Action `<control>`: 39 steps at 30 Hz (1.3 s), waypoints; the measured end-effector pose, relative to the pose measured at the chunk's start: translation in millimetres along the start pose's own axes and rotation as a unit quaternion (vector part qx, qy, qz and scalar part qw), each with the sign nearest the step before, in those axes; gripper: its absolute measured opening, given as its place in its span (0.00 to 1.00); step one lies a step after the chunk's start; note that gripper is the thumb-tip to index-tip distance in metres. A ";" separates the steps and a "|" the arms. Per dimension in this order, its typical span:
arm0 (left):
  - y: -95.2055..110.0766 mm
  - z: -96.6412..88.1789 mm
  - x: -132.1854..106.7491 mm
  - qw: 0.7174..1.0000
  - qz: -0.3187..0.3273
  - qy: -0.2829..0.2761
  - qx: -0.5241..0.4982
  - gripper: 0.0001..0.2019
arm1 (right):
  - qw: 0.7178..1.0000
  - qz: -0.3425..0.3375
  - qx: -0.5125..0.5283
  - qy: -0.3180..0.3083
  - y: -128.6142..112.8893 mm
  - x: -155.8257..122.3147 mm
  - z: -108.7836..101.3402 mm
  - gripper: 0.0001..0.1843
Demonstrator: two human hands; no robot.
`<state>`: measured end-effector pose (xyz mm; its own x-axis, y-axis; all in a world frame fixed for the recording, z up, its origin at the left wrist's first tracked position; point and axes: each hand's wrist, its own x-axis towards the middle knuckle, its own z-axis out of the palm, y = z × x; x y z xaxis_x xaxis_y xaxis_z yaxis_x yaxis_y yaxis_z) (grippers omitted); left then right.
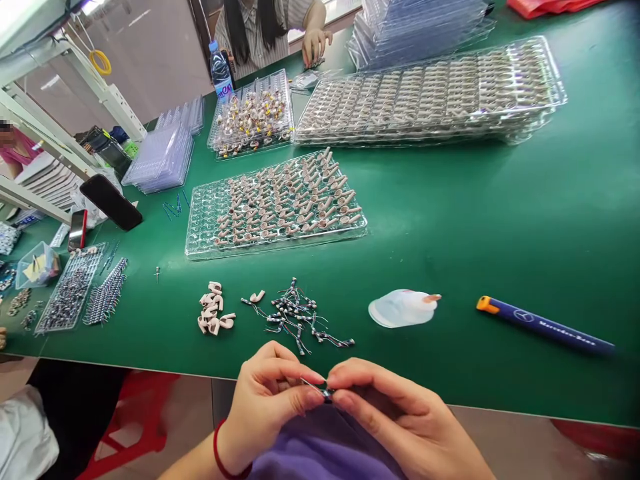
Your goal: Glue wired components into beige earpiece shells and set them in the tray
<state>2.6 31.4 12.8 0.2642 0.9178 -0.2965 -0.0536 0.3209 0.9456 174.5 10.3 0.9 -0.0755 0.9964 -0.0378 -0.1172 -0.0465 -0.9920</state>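
Observation:
Just off the table's near edge, my left hand (280,387) and my right hand (380,407) meet fingertip to fingertip. Both pinch a small dark electronic part with thin wires (327,395), mostly covered by the fingers. Beyond them on the table lies a loose heap of similar dark wired parts (295,310). Left of that heap is a little group of beige curved plastic shells (213,308), and one more beige shell (257,297) lies by itself. A white squeeze bottle (403,308) with a brownish tip rests on its side at the right.
A clear tray (203,250) of beige shells lies mid-table. Behind it are a tray of mixed parts (253,120), stacked filled trays (430,100) and a water bottle (220,70). A blue box cutter (545,325) lies right, phones (111,202) left. A co-worker (260,33) sits opposite.

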 end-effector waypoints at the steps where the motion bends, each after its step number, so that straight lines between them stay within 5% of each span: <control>1: 0.1 1.6 -0.3 1.000 0.013 0.007 0.003 0.07 | 1.000 0.021 0.017 0.008 -0.4 -1.2 0.9 0.13; 5: 1.0 5.0 -2.7 0.997 0.064 0.031 0.033 0.05 | 0.998 0.051 0.034 0.014 -0.9 -2.8 1.4 0.12; 16: 2.0 0.1 -16.1 0.951 0.223 0.070 0.202 0.06 | 0.995 -0.026 -0.094 0.008 -4.0 -4.2 -2.4 0.09; 20: 1.9 -6.6 -16.0 0.969 0.176 0.081 0.153 0.04 | 0.991 -0.041 -0.116 0.054 -4.5 -3.8 -8.3 0.08; 26: -2.5 -7.3 -13.0 0.998 0.033 0.016 0.041 0.11 | 0.980 -0.120 -0.120 0.100 -2.8 -2.5 -6.5 0.05; 31: -1.9 -9.5 -4.2 0.996 0.048 0.054 0.061 0.10 | 0.979 -0.131 -0.130 0.092 2.1 0.7 -4.7 0.06; 35: 2.9 -22.7 5.5 0.968 0.120 0.117 0.188 0.08 | 0.970 -0.136 -0.162 0.121 9.9 4.7 -9.7 0.04; 39: -2.2 -29.2 3.7 0.893 0.217 0.077 0.387 0.05 | 0.965 -0.145 -0.181 0.126 14.5 6.2 -13.1 0.03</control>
<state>-24.4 41.0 5.6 0.2414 0.9567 0.1625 0.5784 -0.2763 0.7676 185.3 16.7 -15.3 0.1579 0.9513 0.2649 0.2590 0.2190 -0.9407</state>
